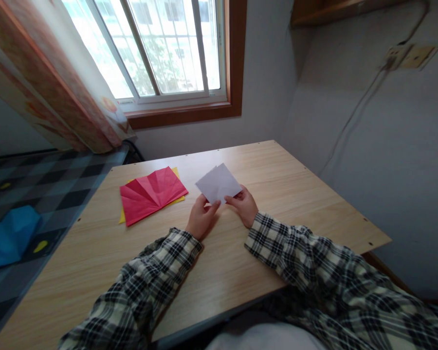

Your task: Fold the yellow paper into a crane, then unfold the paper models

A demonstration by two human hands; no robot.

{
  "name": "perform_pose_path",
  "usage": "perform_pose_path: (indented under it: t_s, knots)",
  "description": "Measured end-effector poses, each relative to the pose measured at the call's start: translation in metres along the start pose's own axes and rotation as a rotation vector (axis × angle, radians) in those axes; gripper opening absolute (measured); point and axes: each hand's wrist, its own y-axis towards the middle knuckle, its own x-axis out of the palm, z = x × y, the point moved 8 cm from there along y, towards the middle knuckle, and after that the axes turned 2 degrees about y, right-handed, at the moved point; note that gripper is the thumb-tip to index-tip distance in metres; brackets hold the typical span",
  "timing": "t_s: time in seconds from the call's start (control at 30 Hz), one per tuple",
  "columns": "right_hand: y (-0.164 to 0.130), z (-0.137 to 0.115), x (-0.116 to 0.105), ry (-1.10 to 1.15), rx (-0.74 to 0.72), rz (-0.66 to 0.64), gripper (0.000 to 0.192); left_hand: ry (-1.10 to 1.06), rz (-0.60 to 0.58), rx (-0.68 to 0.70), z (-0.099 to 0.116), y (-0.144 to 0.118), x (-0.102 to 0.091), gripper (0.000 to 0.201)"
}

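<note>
A folded sheet of white paper (pixel 219 183) is held just above the wooden table (pixel 299 194), both hands pinching its near edge. My left hand (pixel 200 218) grips the near left corner with thumb and fingers. My right hand (pixel 244 205) pinches the near right edge. Both arms wear plaid sleeves. To the left lies a creased red paper (pixel 151 193) with fan-like folds, resting on a yellow paper (pixel 122 215) whose edges peek out beneath it.
The table stands in a room corner, with a grey wall on the right and a window behind. A bed with a checked cover (pixel 47 184) lies to the left, carrying a blue paper (pixel 9 236). A curtain (pixel 54 82) hangs at the window's left.
</note>
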Motion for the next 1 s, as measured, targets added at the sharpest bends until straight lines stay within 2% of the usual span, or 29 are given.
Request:
perform_pose_path:
  t_s: [0.2, 0.37, 0.6, 0.83, 1.0]
  knots:
    - [-0.003, 0.004, 0.005, 0.093, 0.095, -0.034, 0.04, -0.116, -0.016, -0.029, 0.002, 0.0, 0.001, 0.041]
    - [-0.004, 0.002, 0.002, 0.017, 0.138, -0.024, 0.037, -0.186, -0.038, -0.05, 0.001, 0.0, 0.003, 0.05]
    - [-0.001, -0.003, 0.0, -0.17, 0.042, -0.079, 0.032, -0.201, -0.023, -0.063, -0.001, 0.0, 0.001, 0.05]
    - [0.003, -0.023, -0.012, -0.338, -0.166, -0.022, 0.03, -0.207, -0.03, -0.074, -0.009, 0.002, -0.002, 0.051]
    - [0.004, -0.018, -0.005, -0.177, -0.055, -0.175, 0.032, -0.202, -0.082, -0.07, -0.01, 0.001, 0.002, 0.049]
